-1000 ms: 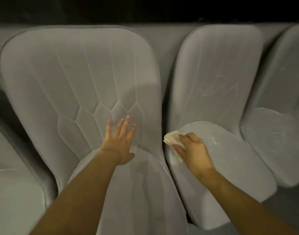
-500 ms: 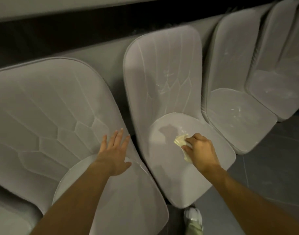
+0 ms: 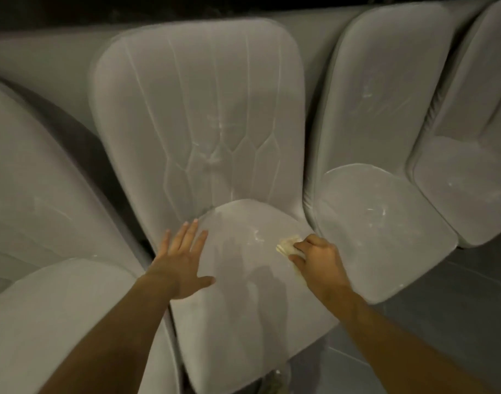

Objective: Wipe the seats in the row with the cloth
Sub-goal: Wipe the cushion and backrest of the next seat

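A row of grey padded seats runs across the view. The middle seat [image 3: 243,308] is straight in front of me, its cushion marked with pale dust smears. My right hand [image 3: 319,263] is shut on a small cream cloth [image 3: 287,243] and presses it onto the right side of that cushion. My left hand [image 3: 182,260] lies flat with fingers spread on the cushion's left edge, beside the gap to the seat on the left [image 3: 58,322]. Most of the cloth is hidden under my fingers.
To the right stand two more seats, one [image 3: 385,231] close by and one [image 3: 465,189] further off, both with white streaks on cushion and backrest. Dark tiled floor [image 3: 456,308] lies at the lower right. A grey wall runs behind the backrests.
The view has shifted right, bringing the wiped seat to the centre. My left hand has moved from the left seat onto this seat's cushion. My right hand with the cloth has slid towards the cushion's right side.
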The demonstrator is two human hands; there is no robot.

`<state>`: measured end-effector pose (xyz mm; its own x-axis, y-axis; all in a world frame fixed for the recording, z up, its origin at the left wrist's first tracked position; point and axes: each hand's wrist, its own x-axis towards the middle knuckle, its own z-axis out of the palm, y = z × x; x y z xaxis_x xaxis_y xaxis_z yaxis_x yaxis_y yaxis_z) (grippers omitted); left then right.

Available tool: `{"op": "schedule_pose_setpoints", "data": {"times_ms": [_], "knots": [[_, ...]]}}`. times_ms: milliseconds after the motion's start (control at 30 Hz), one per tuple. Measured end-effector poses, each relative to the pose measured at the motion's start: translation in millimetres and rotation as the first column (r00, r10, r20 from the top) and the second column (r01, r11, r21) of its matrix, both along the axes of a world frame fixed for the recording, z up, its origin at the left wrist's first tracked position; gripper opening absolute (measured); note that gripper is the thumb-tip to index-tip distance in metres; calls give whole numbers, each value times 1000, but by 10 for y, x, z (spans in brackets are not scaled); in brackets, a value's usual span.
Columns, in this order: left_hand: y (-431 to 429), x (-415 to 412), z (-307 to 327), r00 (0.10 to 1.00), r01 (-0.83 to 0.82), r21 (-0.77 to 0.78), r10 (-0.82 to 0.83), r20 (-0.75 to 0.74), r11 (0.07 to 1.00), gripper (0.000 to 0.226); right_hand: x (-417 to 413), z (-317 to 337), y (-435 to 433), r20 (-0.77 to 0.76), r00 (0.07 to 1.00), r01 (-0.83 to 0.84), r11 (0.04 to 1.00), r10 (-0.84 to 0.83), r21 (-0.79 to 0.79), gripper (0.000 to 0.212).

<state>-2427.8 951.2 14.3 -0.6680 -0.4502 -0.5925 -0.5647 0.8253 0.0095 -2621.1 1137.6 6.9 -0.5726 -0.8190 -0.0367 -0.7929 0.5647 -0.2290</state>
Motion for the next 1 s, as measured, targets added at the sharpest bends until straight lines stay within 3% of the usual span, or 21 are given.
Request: {"op": "schedule_pose_setpoints", "data": {"times_ms": [133,400,600,767,867,1000], "knots": [[159,-312,-249,998,-58,20,59,-25,998,104,-396,-189,111,37,999,-4,998,2,55,17],[287,-448,-887,995,-104,15,104,8,994,117,-698,-867,179,-85,995,-54,994,46,-98,9],[377,-386,-1626,981,-189,135,182,63,973,130,-740,-1732,115,21,1000,13,992,-10,-129,24],[477,-362,-2003,973,-232,204,225,58,951,139,-591,-2170,-7,40,975,223,954,-219,-200,34],[468,-354,-2043,970,-242,205,239,35,948,139,-41,-2326,-105,43,988,157,925,-151,-345,38],[444,-356,-1987,973,-231,216,228,41,949,139,152,-2245,-112,114,993,36,934,5,-356,38]]}}
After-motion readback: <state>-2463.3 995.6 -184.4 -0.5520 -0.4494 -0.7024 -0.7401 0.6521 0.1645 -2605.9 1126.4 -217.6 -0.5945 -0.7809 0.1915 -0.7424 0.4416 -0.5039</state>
